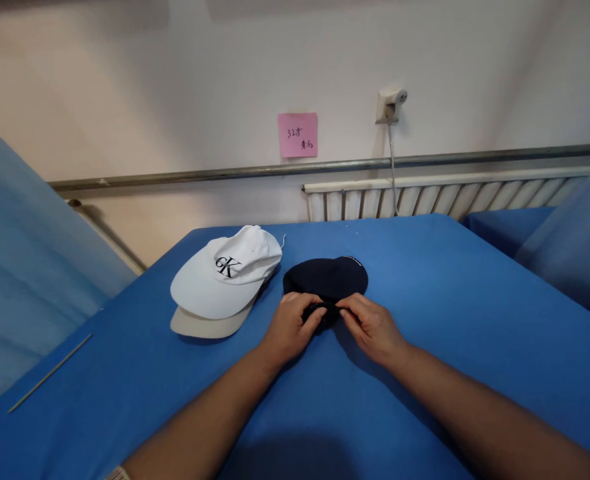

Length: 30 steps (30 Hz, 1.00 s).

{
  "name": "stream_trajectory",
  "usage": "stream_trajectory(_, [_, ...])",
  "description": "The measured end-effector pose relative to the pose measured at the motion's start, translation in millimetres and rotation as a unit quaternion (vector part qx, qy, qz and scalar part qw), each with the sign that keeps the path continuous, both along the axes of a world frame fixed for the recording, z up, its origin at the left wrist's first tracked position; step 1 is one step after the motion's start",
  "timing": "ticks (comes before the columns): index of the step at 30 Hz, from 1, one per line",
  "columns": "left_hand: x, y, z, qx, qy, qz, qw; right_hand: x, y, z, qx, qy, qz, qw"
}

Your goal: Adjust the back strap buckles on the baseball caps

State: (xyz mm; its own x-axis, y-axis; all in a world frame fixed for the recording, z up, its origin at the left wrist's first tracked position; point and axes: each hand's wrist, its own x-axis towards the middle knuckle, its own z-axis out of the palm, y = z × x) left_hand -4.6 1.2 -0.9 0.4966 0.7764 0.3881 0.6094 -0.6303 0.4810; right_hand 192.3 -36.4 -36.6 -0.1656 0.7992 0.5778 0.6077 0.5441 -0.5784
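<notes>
A dark navy or black cap [319,279] lies on the blue-covered table, in front of me. My left hand [295,327] pinches the near edge of this cap, at what looks like its back strap, between thumb and fingers. From the other side my right hand [372,327] grips the same strap part with thumb and forefinger. The strap's details are dark and partly covered by my fingers. Left of my hands rests a white cap [247,257] with black letters on its front, stacked on a second cap whose beige brim [209,325] sticks out below.
A thin stick [49,373] lies at the table's left edge. Blue curtains [35,267] hang at both sides. Behind the table [415,267] are a wall with a pink note [297,135], a metal rail [225,175], a radiator [439,197] and a socket with a plugged cord [389,108].
</notes>
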Motion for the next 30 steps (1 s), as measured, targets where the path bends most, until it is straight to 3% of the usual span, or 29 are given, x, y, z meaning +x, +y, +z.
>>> stream_trajectory(9, [4.9, -6.1, -3.5, 0.024, 0.046, -0.018, 0.998, 0.7, 1.0, -0.4, -0.043, 0.029, -0.004, 0.999])
stream_trajectory(18, [5.9, -11.2, 6.2, 0.02, 0.085, -0.073, 0.993, 2.5, -3.5, 6.7, -0.14, 0.06, 0.016, 0.988])
stream_trajectory(25, [4.4, -8.5, 0.6, 0.017, 0.067, -0.06, 0.996, 3.2, -4.7, -0.1, -0.015, -0.02, 0.01, 1.0])
stream_trajectory(30, [6.3, -7.6, -2.8, 0.057, 0.068, -0.036, 0.995, -1.8, -5.4, 1.9, 0.022, -0.033, 0.011, 0.999])
